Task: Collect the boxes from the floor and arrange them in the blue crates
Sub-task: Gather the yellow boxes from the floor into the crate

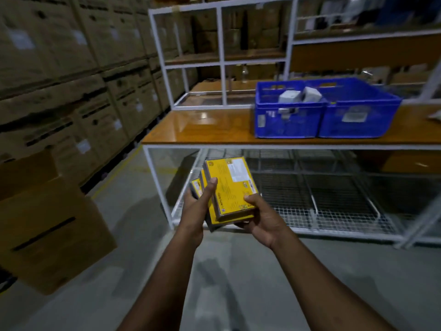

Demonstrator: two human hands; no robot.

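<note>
I hold a small stack of flat yellow boxes (230,185) in front of me, below the table edge. My left hand (199,204) grips the stack's left side, thumb up along the top box. My right hand (259,218) holds the near right corner from underneath, thumb on top. Two blue crates stand side by side on the wooden table: the left crate (286,123) has two grey-white boxes (299,94) showing above its rim, and the right crate (358,120) has a label on its front wall.
The orange-brown table top (202,127) sits on a white metal frame with a wire-mesh shelf (310,206) below. White shelving rises behind. Stacked cardboard cartons (71,80) line the left wall, one large carton (47,230) standing near on the grey floor.
</note>
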